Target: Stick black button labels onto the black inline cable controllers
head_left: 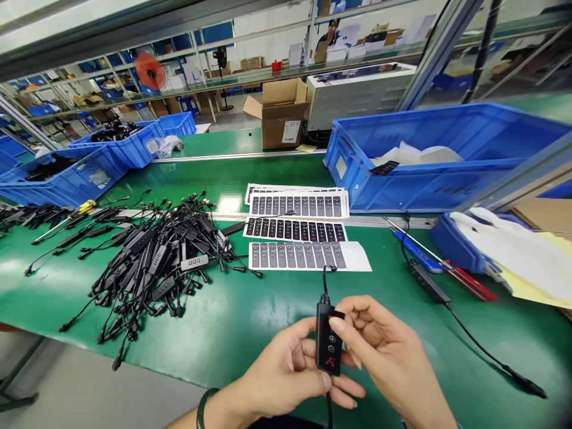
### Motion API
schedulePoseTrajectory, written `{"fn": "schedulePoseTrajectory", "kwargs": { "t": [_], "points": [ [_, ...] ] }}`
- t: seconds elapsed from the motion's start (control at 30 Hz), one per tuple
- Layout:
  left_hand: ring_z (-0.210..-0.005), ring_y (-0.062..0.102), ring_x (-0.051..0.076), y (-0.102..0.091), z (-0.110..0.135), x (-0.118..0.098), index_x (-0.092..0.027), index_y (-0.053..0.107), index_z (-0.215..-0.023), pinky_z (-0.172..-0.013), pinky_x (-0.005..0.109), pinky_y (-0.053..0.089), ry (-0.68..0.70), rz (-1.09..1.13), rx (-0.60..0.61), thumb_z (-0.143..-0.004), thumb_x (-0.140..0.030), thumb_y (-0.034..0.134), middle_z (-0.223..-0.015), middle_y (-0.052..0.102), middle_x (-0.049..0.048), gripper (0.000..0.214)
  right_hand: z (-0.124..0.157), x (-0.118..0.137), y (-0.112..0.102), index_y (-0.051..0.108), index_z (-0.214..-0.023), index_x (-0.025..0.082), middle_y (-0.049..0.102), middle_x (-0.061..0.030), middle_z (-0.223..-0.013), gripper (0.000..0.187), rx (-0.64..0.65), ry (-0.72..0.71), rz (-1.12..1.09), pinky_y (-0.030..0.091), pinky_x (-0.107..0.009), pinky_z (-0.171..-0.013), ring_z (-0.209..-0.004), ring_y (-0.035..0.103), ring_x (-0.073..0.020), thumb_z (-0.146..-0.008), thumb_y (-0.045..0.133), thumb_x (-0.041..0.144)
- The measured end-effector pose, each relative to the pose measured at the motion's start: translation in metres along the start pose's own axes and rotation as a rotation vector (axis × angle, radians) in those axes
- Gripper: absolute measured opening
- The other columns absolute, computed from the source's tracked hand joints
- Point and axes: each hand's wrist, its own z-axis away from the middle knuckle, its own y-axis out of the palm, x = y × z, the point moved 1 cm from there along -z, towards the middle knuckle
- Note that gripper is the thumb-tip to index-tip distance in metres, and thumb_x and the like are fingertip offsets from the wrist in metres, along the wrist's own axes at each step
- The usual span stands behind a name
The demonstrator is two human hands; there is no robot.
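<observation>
A small black inline cable controller rests in my left hand, its cord running out at both ends. Over its front lies a black sticker with round button marks and red print. My right hand pinches the sticker's upper end between thumb and index finger, where a corner sticks out past the casing. Whether the whole sticker lies flat is hidden by the thumb. Beyond my hands lie a grey label sheet, a black label sheet and a stack of further sheets.
Left is a large heap of black corded controllers, with a yellow-handled screwdriver beyond. To the right lie another controller, a blue cutter and a red-handled tool. A blue bin and cardboard box stand behind.
</observation>
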Motion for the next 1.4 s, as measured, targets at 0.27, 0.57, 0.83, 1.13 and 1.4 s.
{"fn": "schedulePoseTrajectory", "kwargs": {
  "t": [0.27,0.57,0.83,1.13,1.4],
  "points": [
    [-0.088,0.073,0.022,-0.0013,0.0006,0.0008,-0.022,0.052,-0.134,-0.076,0.030,0.057,-0.009,-0.009,-0.007,-0.076,-0.026,0.078,-0.099,0.069,0.0110,0.063,-0.0009,0.0005,0.0020,0.060,-0.084,0.023,0.053,0.0025,-0.067,0.024,0.015,0.020,-0.001,0.050,-0.019,-0.044,-0.056,0.056,-0.0129,-0.079,0.070,0.044],
    [-0.090,0.073,0.023,-0.0013,0.0017,0.0021,-0.022,0.052,-0.135,-0.076,0.030,0.057,-0.001,-0.030,-0.003,-0.079,-0.029,0.075,-0.100,0.069,0.0110,0.061,0.0007,0.0017,0.0028,0.059,-0.086,0.022,0.052,0.0017,-0.067,0.025,0.025,0.013,0.043,0.051,-0.020,-0.044,-0.056,0.055,-0.0131,-0.081,0.068,0.046],
    [-0.092,0.072,0.025,0.0019,0.0015,0.0004,-0.022,0.052,-0.135,-0.076,0.030,0.057,-0.002,-0.093,-0.033,-0.079,-0.039,0.074,-0.097,0.069,0.0109,0.063,0.0019,0.0038,0.0038,0.062,-0.085,0.022,0.054,0.0022,-0.064,0.021,0.001,-0.040,0.100,0.053,-0.022,-0.048,-0.053,0.057,-0.0133,-0.081,0.068,0.042],
    [-0.091,0.072,0.026,0.0030,0.0030,0.0025,-0.019,0.050,-0.136,-0.077,0.034,0.056,0.008,-0.156,-0.053,-0.081,-0.039,0.072,-0.096,0.068,0.0124,0.062,0.0021,0.0008,0.0040,0.062,-0.085,0.022,0.055,0.0021,-0.063,0.018,-0.065,-0.174,0.262,0.050,-0.022,-0.049,-0.052,0.058,-0.0133,-0.081,0.067,0.038],
    [-0.077,0.072,0.018,0.0013,0.0006,0.0039,-0.016,0.057,-0.124,-0.068,0.024,0.056,0.020,-0.094,-0.044,-0.079,-0.035,0.074,-0.087,0.066,0.0078,0.052,0.0009,-0.0052,0.0006,0.050,-0.110,0.024,0.057,-0.0003,-0.085,0.044,-0.070,-0.110,0.225,0.053,-0.024,-0.054,-0.066,0.058,-0.0146,-0.073,0.072,0.035]
  ]
}}
